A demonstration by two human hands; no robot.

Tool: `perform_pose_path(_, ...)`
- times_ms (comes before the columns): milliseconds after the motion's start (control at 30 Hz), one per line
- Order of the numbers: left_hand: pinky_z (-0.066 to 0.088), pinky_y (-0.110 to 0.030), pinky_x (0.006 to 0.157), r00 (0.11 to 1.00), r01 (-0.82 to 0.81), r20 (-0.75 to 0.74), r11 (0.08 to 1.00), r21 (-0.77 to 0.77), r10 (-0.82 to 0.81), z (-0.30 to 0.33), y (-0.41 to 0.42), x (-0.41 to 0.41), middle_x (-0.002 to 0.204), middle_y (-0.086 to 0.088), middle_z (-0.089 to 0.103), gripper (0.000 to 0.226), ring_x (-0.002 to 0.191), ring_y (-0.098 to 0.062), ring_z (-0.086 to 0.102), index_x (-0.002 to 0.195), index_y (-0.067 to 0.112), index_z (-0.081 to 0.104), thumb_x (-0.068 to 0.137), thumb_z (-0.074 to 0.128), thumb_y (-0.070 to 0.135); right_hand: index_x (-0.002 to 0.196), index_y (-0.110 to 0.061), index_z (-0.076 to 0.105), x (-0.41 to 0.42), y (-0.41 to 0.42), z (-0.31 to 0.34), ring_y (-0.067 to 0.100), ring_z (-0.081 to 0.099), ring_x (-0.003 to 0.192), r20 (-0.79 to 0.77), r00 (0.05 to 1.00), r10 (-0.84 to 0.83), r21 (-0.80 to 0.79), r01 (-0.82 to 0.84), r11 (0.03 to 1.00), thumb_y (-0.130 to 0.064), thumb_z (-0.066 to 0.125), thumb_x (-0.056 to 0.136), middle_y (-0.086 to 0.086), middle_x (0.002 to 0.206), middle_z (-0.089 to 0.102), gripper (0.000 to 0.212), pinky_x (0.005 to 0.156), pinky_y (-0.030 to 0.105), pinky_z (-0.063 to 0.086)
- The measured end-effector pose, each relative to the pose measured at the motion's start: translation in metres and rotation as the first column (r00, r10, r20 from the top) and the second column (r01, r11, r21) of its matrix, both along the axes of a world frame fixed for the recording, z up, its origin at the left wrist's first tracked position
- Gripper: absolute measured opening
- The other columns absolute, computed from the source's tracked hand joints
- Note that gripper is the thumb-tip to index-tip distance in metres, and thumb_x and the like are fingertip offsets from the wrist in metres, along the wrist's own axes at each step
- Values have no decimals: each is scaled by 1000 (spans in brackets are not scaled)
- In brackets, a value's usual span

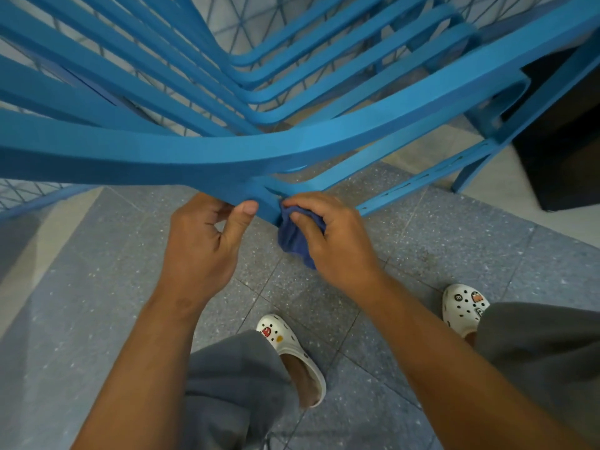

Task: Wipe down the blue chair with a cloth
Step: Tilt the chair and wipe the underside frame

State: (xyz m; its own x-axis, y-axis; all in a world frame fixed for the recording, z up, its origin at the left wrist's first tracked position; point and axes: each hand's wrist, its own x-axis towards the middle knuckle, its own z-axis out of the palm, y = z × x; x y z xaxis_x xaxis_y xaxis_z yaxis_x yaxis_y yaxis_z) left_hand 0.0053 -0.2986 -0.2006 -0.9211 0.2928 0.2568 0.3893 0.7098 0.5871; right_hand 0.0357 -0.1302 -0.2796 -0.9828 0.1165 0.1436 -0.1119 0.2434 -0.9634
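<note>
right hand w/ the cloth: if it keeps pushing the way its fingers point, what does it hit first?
The right hand grips the cloth, fingers aimed up-left. First contact is the blue chair frame edge, which the cloth already appears to touch. The left hand holding that frame comes next, though depth is unclear.

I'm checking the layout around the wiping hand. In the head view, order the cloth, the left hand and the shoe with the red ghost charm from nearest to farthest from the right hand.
1. cloth, held in the right hand.
2. left hand, just beside it, gripping the blue chair.
3. shoe, down on the floor.
</note>
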Motion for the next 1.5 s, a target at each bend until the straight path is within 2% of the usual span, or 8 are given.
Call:
perform_pose_path(300,38,4,76,1000,-13,21,1000,19,12,6,6,1,99,29,58,16,90,26,56,109,24,63,94,61,29,116,-10,72,-2,-6,10,11,64,109,-19,1000,1,-88,-3,996,-8,62,97,0,114,71,21,98,28,50)
perform_pose_path(533,42,-1,75,993,-93,59,994,-63,97,7,6,7,92,14,66,36,80,12,63,108,16,73,96,56,45,115,-11,74,-8,6,9,7,65,106,44,998,55,-55,-53,997,-8,64,97,-1,113,72,21,96,24,51)
perform_pose_path(733,56,-34,65,987,-158,-43,971,-178,153,25,13,31,73,8,73,34,67,-11,68,84,16,75,97,60,44,118,-13,74,4,3,6,6,66,109,108,994,31,-142,-15,990,-11,64,98,-4,115,72,23,98,24,51)
perform_pose_path(933,56,-33,75,954,-4,-289,964,-266,-76,92,21,44,89,3,73,24,77,-14,68,100,13,77,99,64,34,118,-16,74,13,9,15,2,65,108,166,984,60,-184,-29,982,-13,65,98,-8,114,73,22,97,19,51)
perform_pose_path(1033,51,-42,86,880,142,-329,850,-506,-343,117,26,27,108,-10,71,29,98,-30,65,114,9,73,100,62,32,119,-15,73,14,18,18,2,66,106,172,983,61,-185,-29,982,-13,67,97,-8,113,73,24,95,17,50)
perform_pose_path(1133,49,-49,87,859,257,-161,682,-685,-486,130,40,2,124,-10,63,37,109,-35,60,130,14,63,99,60,33,131,-13,67,16,36,12,0,62,110,260,965,-9,-186,59,981,-14,69,95,-10,120,67,36,96,10,47)
perform_pose_path(1300,57,-52,69,905,224,64,344,-912,-421,115,59,-24,138,1,46,70,94,-40,63,153,47,1,102,47,29,128,-9,69,20,56,-1,-1,62,105,297,943,-149,-146,199,969,-14,69,95,-3,118,70,33,92,5,46)
perform_pose_path(1500,54,-48,58,916,229,104,291,-929,-388,108,60,-31,131,5,42,84,77,-33,56,149,55,-13,100,47,22,124,-12,71,9,4,26,7,65,112,83,995,-47,-219,64,974,-10,67,94,-3,120,72,30,102,20,48)
